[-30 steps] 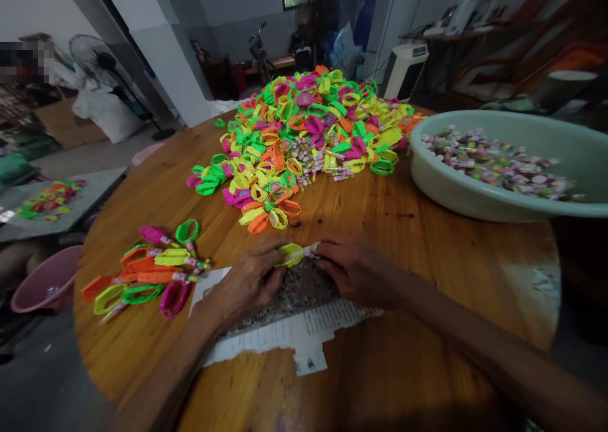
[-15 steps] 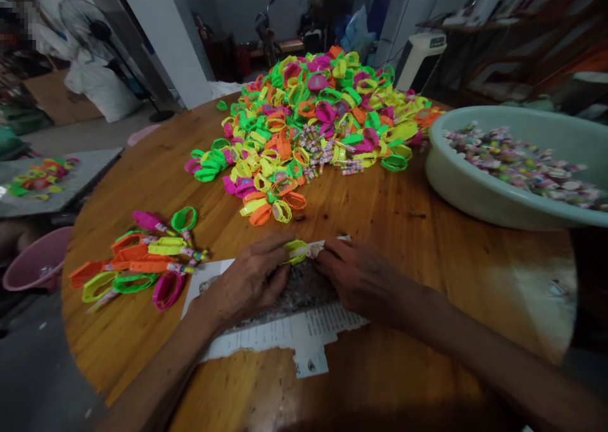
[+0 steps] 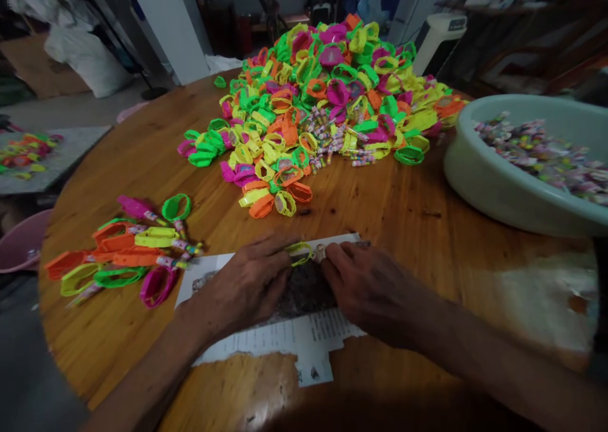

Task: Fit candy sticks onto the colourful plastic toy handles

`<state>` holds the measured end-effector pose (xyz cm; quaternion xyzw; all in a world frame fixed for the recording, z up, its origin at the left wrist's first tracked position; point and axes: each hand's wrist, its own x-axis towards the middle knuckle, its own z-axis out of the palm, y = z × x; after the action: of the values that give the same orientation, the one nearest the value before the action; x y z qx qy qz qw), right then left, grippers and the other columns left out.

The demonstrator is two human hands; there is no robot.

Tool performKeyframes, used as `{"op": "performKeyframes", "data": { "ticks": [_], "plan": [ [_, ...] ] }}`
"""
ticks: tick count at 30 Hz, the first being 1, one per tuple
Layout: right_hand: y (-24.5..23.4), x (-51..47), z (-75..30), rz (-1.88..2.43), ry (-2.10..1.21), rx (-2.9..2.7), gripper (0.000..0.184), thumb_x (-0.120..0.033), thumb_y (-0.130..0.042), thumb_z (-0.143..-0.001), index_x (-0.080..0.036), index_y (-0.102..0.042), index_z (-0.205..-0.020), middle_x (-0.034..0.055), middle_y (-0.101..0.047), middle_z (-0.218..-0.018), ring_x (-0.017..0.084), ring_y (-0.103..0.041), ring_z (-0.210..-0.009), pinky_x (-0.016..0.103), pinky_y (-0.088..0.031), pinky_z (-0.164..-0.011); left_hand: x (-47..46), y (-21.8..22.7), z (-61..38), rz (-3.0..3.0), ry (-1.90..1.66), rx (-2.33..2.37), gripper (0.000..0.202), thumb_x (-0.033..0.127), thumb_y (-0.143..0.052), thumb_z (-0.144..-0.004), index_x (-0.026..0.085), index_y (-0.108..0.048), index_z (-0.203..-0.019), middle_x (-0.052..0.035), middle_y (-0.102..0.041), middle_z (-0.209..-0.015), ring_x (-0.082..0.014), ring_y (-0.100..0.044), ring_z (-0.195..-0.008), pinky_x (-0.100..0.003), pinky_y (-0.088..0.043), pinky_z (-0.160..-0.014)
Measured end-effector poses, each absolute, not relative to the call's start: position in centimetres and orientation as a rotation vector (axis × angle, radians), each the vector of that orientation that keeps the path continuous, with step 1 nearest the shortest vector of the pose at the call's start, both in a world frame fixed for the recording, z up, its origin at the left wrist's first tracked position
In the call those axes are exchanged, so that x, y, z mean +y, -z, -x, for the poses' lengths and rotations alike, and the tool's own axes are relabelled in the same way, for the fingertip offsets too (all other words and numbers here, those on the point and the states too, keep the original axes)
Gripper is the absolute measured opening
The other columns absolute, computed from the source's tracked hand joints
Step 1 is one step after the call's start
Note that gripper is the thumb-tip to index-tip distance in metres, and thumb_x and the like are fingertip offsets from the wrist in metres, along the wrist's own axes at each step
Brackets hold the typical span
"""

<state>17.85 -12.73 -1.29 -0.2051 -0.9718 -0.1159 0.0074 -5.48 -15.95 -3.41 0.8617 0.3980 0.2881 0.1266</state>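
My left hand (image 3: 254, 273) is closed around one side of a yellow toy watch band (image 3: 301, 253), a loop of plastic. From the right, my right hand (image 3: 354, 280) pinches a small whitish printed piece (image 3: 320, 252) that meets the end of the band. The piece is mostly hidden by the fingers, so its full shape does not show. Both hands rest over a dark worn pad (image 3: 304, 296) lying on a torn sheet of printed paper (image 3: 316, 370).
A heap of bright plastic watch bands (image 3: 332, 90) covers the far part of the round wooden table (image 3: 380, 381). Small candy-like tubes (image 3: 327, 134) lie in it. A smaller group of bands with tubes (image 3: 126, 248) sits left. A pale green basin (image 3: 517, 197) holds many small wrapped pieces.
The camera view has shifted slightly, so the basin sits further right. Both hands stay at the yellow band, and more of its loop and the whitish piece now shows.
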Motion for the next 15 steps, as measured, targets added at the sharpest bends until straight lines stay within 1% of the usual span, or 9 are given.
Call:
{"op": "performKeyframes", "data": {
  "ticks": [3, 6, 8, 9, 10, 12, 14, 15],
  "plan": [
    [0.8, -12.6, -17.3, 0.575, 0.43, -3.11, 0.019, -0.004, -0.051, -0.076, -0.013, -0.065, -0.085, 0.0125, -0.054, -0.081, 0.023, -0.047, -0.065, 0.035, -0.018, -0.049, -15.9, 3.7, 5.6, -2.507, -0.855, 1.144, 0.026, 0.008, -0.048, -0.093, 0.016, -0.064, -0.113, -0.0119, -0.061, -0.136, -0.0195, -0.059, -0.124, -0.035, -0.052, -0.105],
    [0.6, -12.8, -16.9, 0.57, 0.439, -3.177, 0.014, -0.004, -0.055, -0.073, -0.014, -0.064, -0.077, 0.0115, -0.052, -0.075, 0.021, -0.047, -0.063, 0.034, -0.017, -0.047, -15.9, 3.9, 5.8, -2.5, -0.843, 1.14, 0.034, 0.008, -0.047, -0.093, 0.019, -0.061, -0.122, -0.0103, -0.06, -0.138, -0.0203, -0.057, -0.128, -0.037, -0.051, -0.107],
    [0.6, -13.1, -16.6, 0.589, 0.41, -3.173, 0.011, -0.006, -0.056, -0.074, -0.015, -0.063, -0.075, 0.0107, -0.052, -0.074, 0.021, -0.048, -0.063, 0.033, -0.018, -0.047, -15.9, 4.2, 5.9, -2.519, -0.839, 1.142, 0.035, 0.009, -0.047, -0.094, 0.022, -0.059, -0.125, -0.0085, -0.06, -0.138, -0.0191, -0.058, -0.127, -0.035, -0.052, -0.106],
    [0.6, -13.1, -16.6, 0.614, 0.383, -3.153, 0.011, -0.007, -0.056, -0.075, -0.015, -0.063, -0.076, 0.0106, -0.054, -0.075, 0.022, -0.049, -0.064, 0.033, -0.019, -0.047, -15.9, 4.4, 6.0, -2.531, -0.826, 1.155, 0.035, 0.01, -0.047, -0.094, 0.023, -0.058, -0.125, -0.0074, -0.06, -0.139, -0.0184, -0.058, -0.126, -0.033, -0.053, -0.105],
    [0.7, -13.0, -16.6, 0.639, 0.333, -3.128, 0.011, -0.008, -0.055, -0.077, -0.014, -0.064, -0.079, 0.0106, -0.056, -0.077, 0.021, -0.05, -0.066, 0.033, -0.021, -0.048, -15.8, 4.6, 6.1, -2.54, -0.815, 1.176, 0.034, 0.011, -0.047, -0.094, 0.025, -0.059, -0.123, -0.0062, -0.06, -0.139, -0.0179, -0.059, -0.125, -0.031, -0.053, -0.104],
    [0.7, -11.9, -17.0, 0.692, 0.119, -3.068, 0.01, -0.013, -0.055, -0.084, -0.015, -0.064, -0.087, 0.0089, -0.061, -0.082, 0.019, -0.052, -0.067, 0.033, -0.027, -0.051, -15.8, 4.8, 6.5, -2.555, -0.8, 1.234, 0.028, 0.013, -0.048, -0.094, 0.026, -0.061, -0.115, -0.0042, -0.06, -0.139, -0.018, -0.062, -0.122, -0.03, -0.055, -0.102],
    [0.7, -9.7, -18.0, 0.795, -0.13, -2.943, 0.012, -0.022, -0.054, -0.092, -0.016, -0.064, -0.091, 0.0064, -0.065, -0.087, 0.017, -0.054, -0.07, 0.031, -0.034, -0.058, -16.1, 4.7, 7.6, -2.59, -0.801, 1.3, 0.023, 0.016, -0.049, -0.093, 0.028, -0.062, -0.109, -0.0023, -0.061, -0.138, -0.019, -0.064, -0.118, -0.03, -0.057, -0.098],
    [0.7, -8.3, -18.7, 0.874, -0.211, -2.855, 0.016, -0.028, -0.052, -0.095, -0.017, -0.063, -0.091, 0.0054, -0.066, -0.087, 0.016, -0.055, -0.072, 0.029, -0.036, -0.062, -16.4, 4.6, 8.5, -2.627, -0.809, 1.337, 0.023, 0.018, -0.05, -0.093, 0.029, -0.063, -0.109, -0.001, -0.062, -0.136, -0.0197, -0.065, -0.116, -0.03, -0.058, -0.095]
  ]
}}
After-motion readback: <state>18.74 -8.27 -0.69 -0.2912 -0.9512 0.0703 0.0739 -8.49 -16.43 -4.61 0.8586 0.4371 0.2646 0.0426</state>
